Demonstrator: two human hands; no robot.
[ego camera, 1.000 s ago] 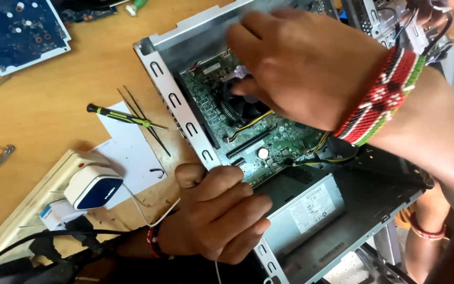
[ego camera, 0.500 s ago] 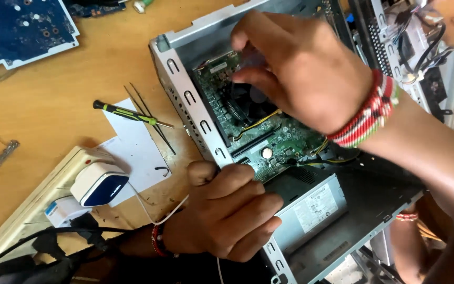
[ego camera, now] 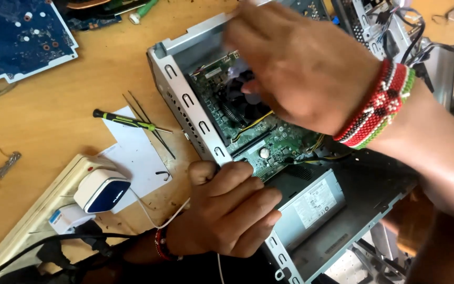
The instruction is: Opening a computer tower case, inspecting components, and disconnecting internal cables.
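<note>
An open grey computer case (ego camera: 182, 97) lies on a wooden table, with its green motherboard (ego camera: 279, 142) and a black fan showing inside. My left hand (ego camera: 227, 210) grips the case's near side wall, fingers curled over the edge beside the grey power supply (ego camera: 311, 202). My right hand (ego camera: 300, 63), blurred and wearing a beaded red, white and green wristband, hovers over the fan area of the board. Whether its fingers hold anything is hidden.
A small green-handled screwdriver (ego camera: 124, 121) and thin tweezers lie on a white paper left of the case. A white and blue adapter (ego camera: 101, 189) sits in a power strip at lower left. A blue circuit board (ego camera: 17, 39) lies at top left. Loose cables hang at top right.
My right hand has shifted up and to the right over the motherboard, uncovering more of the fan. My left hand keeps its grip on the case wall.
</note>
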